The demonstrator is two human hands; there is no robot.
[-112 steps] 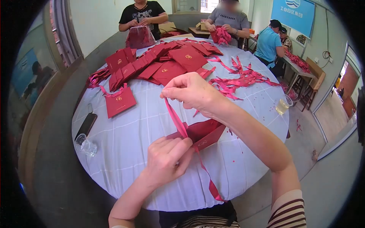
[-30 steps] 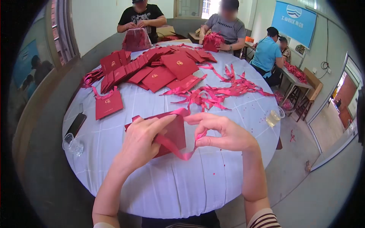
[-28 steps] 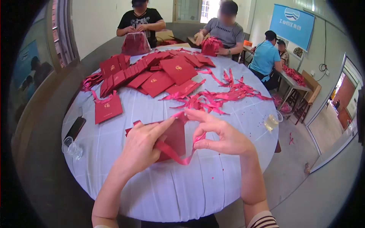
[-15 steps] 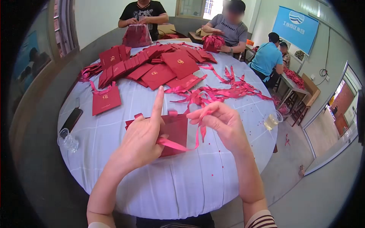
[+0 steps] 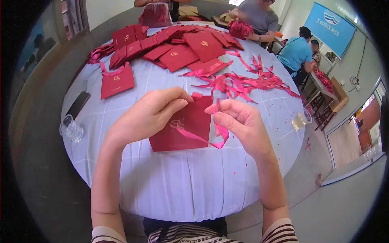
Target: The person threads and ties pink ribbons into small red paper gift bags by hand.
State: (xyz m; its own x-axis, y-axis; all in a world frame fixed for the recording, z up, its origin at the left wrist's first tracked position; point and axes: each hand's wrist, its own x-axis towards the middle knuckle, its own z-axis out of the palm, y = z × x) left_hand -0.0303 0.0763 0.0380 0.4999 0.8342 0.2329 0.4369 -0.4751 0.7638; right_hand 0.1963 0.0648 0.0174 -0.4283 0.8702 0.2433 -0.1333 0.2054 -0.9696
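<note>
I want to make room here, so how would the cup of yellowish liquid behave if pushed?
The clear cup looks like thin plastic, so it would probably flex if squeezed. Its yellowish liquid could slosh with a quick shove. The creased tablecloth might catch its base and tip it.

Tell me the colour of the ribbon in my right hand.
The ribbon is bright pink, best seen in the head view.

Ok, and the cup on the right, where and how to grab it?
Around the side wall of the right-hand cup, below the rim, coming in level from the wearer's side. It stands upright, open-topped, with pale liquid inside, so top-down fingers might dip in. The clear wall looks thin, so squeeze lightly.
</note>
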